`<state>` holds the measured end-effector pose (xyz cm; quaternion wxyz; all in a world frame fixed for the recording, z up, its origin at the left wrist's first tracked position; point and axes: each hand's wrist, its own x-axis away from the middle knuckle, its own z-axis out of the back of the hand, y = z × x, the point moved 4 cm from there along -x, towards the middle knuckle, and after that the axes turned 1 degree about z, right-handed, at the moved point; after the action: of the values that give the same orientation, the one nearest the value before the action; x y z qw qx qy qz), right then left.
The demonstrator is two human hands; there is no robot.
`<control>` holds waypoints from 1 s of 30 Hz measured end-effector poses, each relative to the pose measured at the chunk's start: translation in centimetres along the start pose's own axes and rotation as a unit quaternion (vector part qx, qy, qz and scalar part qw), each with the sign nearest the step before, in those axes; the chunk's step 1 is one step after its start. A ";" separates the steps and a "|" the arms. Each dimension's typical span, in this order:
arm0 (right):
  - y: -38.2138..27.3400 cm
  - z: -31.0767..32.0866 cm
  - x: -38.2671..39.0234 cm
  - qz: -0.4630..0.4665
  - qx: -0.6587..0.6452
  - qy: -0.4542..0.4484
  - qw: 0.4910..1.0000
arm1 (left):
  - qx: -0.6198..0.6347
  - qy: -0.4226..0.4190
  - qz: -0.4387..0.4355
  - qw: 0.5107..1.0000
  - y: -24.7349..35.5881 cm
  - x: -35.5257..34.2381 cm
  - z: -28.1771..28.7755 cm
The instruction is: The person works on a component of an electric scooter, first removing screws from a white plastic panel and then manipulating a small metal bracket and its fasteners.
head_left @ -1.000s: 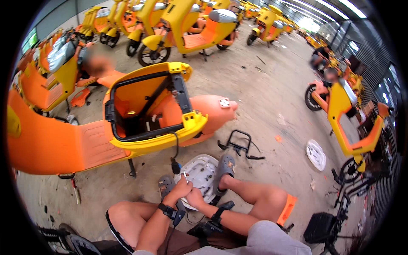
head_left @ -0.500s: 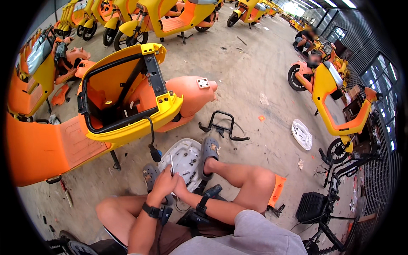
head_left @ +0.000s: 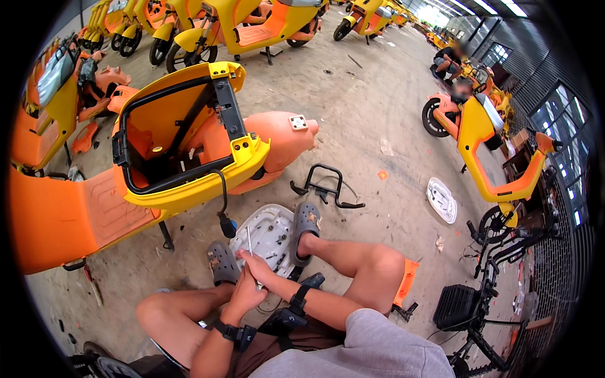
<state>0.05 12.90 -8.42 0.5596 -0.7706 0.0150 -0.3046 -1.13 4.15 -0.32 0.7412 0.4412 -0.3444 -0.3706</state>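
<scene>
Between my bent knees, my left hand [head_left: 244, 291] and my right hand [head_left: 262, 271] meet, both closed around a slim metal rod [head_left: 249, 239]. Its shiny shaft points up and away past my right fingers, and a lower end shows by my left hand. What kind of tool it is cannot be made out. Just beyond my hands a white plastic tray-shaped cover [head_left: 259, 228] lies on the floor, with several small dark screws or parts in it. My feet, in grey clogs [head_left: 306, 225], stand on either side of the cover.
A yellow and orange scooter body [head_left: 183, 196] with an open compartment lies ahead left; its black cable [head_left: 224, 201] hangs down. A black tubular bracket [head_left: 326, 187] and another white cover [head_left: 442, 200] lie on the floor. A stripped scooter frame [head_left: 488, 296] stands right; a person [head_left: 446, 63] crouches far off.
My right hand has moved up over the rod, and my left hand has dropped lower and nearer to me. More of the rod now shows. The view has shifted slightly.
</scene>
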 end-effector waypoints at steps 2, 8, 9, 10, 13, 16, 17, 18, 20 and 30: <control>-0.3 -0.3 0.5 -0.022 -0.012 -0.046 0.999 | -0.052 0.080 -0.008 0.995 0.0 0.1 0.3; -2.0 0.0 0.2 0.223 0.195 0.180 0.938 | -0.036 0.178 -0.029 0.983 -2.2 0.0 0.5; -3.4 1.0 0.1 0.171 0.182 0.199 0.948 | -0.044 0.167 0.016 0.985 -2.1 -0.4 0.1; -3.6 1.8 -0.6 0.174 0.129 0.217 0.952 | -0.052 0.188 0.001 0.981 -2.2 -0.4 -0.3; -4.6 4.4 -2.2 0.109 0.136 0.229 0.958 | -0.014 0.155 0.014 0.988 -2.2 -1.5 -0.2; -5.6 4.2 -3.1 0.125 0.088 0.278 0.948 | -0.007 0.142 0.019 0.990 -1.4 -1.6 1.3; -6.2 4.7 -3.1 0.138 0.093 0.311 0.936 | 0.020 0.122 0.048 0.991 -1.2 -1.7 1.6; -6.8 4.8 -3.3 0.197 0.144 0.288 0.926 | 0.047 0.100 0.077 0.991 -1.1 -1.7 1.8; -7.6 4.9 -3.6 0.312 0.241 0.239 0.887 | 0.047 0.086 0.089 0.991 -1.5 -2.0 2.1; -6.7 3.7 -3.8 0.221 0.053 0.160 0.961 | -0.013 0.068 0.049 0.996 -2.4 -2.0 3.7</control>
<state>-3.38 19.95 -4.99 0.6434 -0.6585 0.2582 -0.2928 -5.79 3.60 -1.49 0.7860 0.4378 -0.3100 -0.3074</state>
